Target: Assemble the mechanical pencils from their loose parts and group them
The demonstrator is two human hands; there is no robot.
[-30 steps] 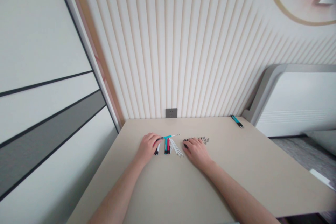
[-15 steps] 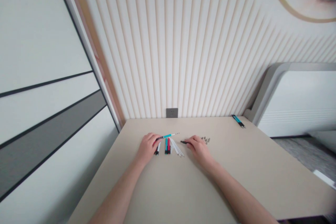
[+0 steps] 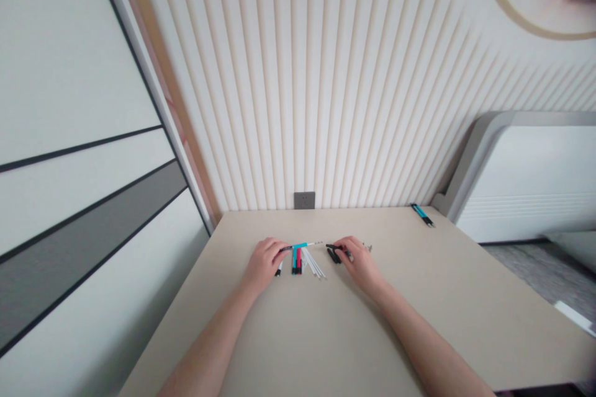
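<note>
Blue pen (image 3: 300,245), held nearly level over the pale table (image 3: 298,322), around the middle, in front of the ribbed wall (image 3: 261,105) with its dark socket (image 3: 304,200). Judging by the bare white tip and the black tube (image 3: 331,246) opposite, probably at the step of bringing two parts together end to end. Most likely calls for lining up both on one axis, steadying the pen and easing the tube straight on.

Closed around the pen's dark end in the left hand (image 3: 265,260), thumb against fingers, tip pointing toward the other hand. Pinched likewise in the right hand (image 3: 358,262), no more open than the tube's thickness: facing the tip, near but apart. Cannot tell the exact finger placement.

At the far right of the table, well apart: blue-and-black pens (image 3: 423,215). Between the hands: a blue barrel (image 3: 294,262) beside a red barrel (image 3: 298,260), then fanned white refills (image 3: 313,263). Near the left fingers: a white-and-black piece (image 3: 279,270), partly hidden. Just beside the right fingers: loose black tubes (image 3: 333,255). Beyond the right hand: tiny greyish bits (image 3: 367,247), too small to make out.
</note>
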